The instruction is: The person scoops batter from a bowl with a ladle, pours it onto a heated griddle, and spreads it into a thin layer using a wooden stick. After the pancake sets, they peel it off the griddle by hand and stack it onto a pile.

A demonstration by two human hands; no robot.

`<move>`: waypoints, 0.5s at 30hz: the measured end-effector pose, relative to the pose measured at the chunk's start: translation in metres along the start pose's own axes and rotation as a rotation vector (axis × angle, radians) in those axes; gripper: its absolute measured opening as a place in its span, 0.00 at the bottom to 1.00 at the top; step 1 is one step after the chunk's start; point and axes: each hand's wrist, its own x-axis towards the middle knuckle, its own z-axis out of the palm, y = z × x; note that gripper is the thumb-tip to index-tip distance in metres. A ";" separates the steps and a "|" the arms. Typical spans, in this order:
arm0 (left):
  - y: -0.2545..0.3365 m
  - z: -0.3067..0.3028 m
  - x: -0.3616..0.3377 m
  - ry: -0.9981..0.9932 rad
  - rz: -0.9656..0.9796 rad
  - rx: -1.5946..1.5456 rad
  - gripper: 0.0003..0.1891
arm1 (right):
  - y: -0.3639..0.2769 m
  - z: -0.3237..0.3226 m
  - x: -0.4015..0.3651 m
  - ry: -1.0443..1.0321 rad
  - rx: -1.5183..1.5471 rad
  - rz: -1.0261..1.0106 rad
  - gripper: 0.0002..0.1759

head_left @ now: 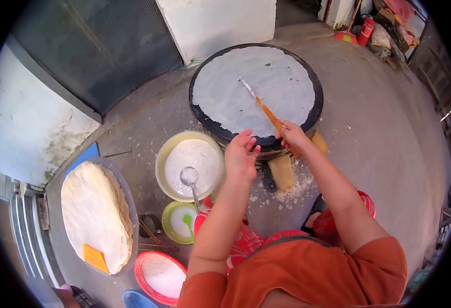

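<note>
A wide round black griddle (318,92) carries a thin pale sheet of batter (220,97) spread over nearly its whole top. In my right hand (294,135) is a long wooden spatula (269,114), its batter-coated tip over the middle of the sheet. My left hand (242,155) is empty, palm up with fingers apart, close to the griddle's near rim. Left of it stands a cream basin (160,167) of white batter (202,154), with a metal ladle (189,176) resting in it.
A thick stack of pale flatbreads (94,205) with an orange scraper (96,258) sits on a round board at left. Near my legs are a green bowl (167,226) with a green spoon (188,220) and a red basin (142,280). Yellowish blocks (282,172) lie below the griddle.
</note>
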 end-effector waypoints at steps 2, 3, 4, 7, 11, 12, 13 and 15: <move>0.001 -0.001 0.001 -0.006 -0.011 0.001 0.14 | -0.004 0.003 0.006 -0.008 0.025 0.012 0.25; 0.001 -0.002 0.002 -0.017 -0.023 0.007 0.14 | -0.006 0.004 0.009 -0.012 0.055 0.021 0.24; 0.001 -0.002 0.003 -0.013 -0.025 0.006 0.14 | -0.007 0.005 0.015 -0.014 0.054 0.024 0.24; 0.000 0.000 0.004 -0.006 -0.051 -0.007 0.14 | -0.009 0.012 0.034 -0.032 0.078 -0.006 0.23; 0.001 0.001 0.003 -0.038 -0.060 -0.020 0.14 | -0.005 0.027 0.057 0.112 -0.254 -0.169 0.22; 0.002 0.001 0.002 -0.042 -0.063 -0.020 0.14 | -0.003 0.030 0.062 0.210 -0.499 -0.338 0.22; 0.003 0.001 0.002 -0.043 -0.064 -0.019 0.14 | 0.000 0.032 0.065 0.211 -0.498 -0.337 0.22; 0.003 0.002 0.002 -0.027 -0.061 -0.037 0.14 | -0.011 0.041 0.048 0.210 -0.878 -0.268 0.22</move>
